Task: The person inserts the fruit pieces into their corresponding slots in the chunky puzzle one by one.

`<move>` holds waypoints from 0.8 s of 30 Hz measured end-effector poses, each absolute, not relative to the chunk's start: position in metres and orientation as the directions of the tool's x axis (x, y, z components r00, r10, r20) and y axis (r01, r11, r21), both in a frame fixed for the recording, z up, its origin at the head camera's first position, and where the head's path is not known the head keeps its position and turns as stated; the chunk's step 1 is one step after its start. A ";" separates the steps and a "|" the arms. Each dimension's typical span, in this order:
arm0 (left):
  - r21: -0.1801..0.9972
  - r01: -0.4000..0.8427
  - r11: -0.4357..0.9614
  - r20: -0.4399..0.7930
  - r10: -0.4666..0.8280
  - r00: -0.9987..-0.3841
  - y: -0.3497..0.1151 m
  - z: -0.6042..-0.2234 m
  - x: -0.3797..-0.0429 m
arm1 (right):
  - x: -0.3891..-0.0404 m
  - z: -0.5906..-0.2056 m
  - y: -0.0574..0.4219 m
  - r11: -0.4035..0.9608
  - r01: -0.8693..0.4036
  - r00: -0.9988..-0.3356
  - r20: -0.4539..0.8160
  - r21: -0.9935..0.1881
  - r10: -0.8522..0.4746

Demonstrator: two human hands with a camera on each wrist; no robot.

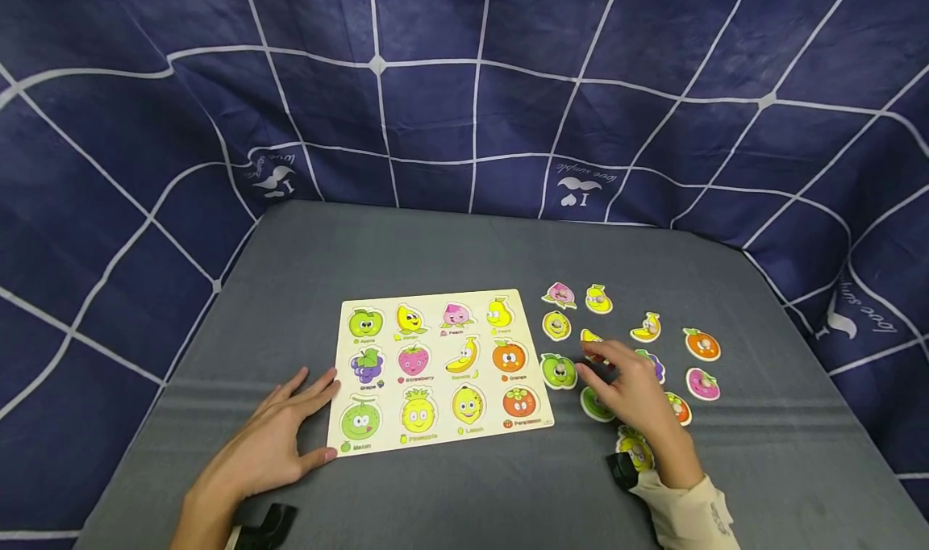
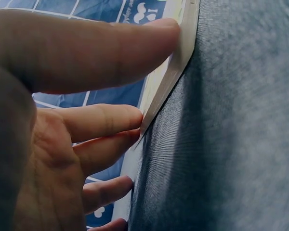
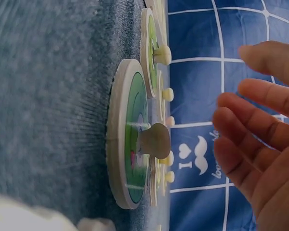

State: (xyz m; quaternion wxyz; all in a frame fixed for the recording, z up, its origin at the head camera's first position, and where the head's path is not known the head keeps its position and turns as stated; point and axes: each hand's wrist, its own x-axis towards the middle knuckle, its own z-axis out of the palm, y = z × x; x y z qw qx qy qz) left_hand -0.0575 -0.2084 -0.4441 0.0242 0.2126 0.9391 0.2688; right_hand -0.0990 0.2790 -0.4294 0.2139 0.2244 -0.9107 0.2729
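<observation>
My left hand [image 1: 272, 433] rests at the left edge of a wooden fruit puzzle board [image 1: 444, 401], fingers spread. In the left wrist view, the thumb [image 2: 111, 55] and fingertips meet the board's pale side [image 2: 164, 91]. To the right of the board, my right hand [image 1: 635, 393] hovers over loose knobbed fruit pieces, holding nothing. Its fingers overlap a yellow piece [image 1: 591, 336] in the head view. Closest to it lie the green apple piece [image 1: 559, 371] and the round green melon piece [image 1: 597, 405]. In the right wrist view, the melon piece [image 3: 137, 178] stands apart from the loosely bent fingers.
More loose pieces lie about the right hand: peach [image 1: 560, 295], pear [image 1: 598, 299], lemon [image 1: 556, 326], orange [image 1: 701, 344] and a pink one [image 1: 703, 384]. A pineapple piece [image 1: 635, 445] is by the right wrist. Blue checked cloth [image 1: 435, 114] walls the grey table [image 1: 435, 247].
</observation>
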 end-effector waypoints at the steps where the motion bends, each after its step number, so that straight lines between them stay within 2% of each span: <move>1: 0.519 0.386 0.763 0.064 0.415 -0.908 -0.208 -0.444 -0.058 | -0.099 -0.429 0.279 0.755 -0.515 -0.819 0.492 -0.405 -0.295; 8: 0.530 0.385 0.756 0.056 0.422 -0.905 -0.211 -0.448 -0.060 | -0.101 -0.431 0.277 0.756 -0.477 -0.870 0.364 -0.448 -0.333; 17: 0.539 0.378 0.753 0.053 0.417 -0.907 -0.213 -0.451 -0.061 | -0.106 -0.430 0.272 0.745 -0.468 -0.884 0.266 -0.475 -0.385; 24: 0.543 0.388 0.745 0.065 0.423 -0.904 -0.213 -0.456 -0.063 | -0.111 -0.431 0.267 0.751 -0.466 -0.885 0.239 -0.467 -0.401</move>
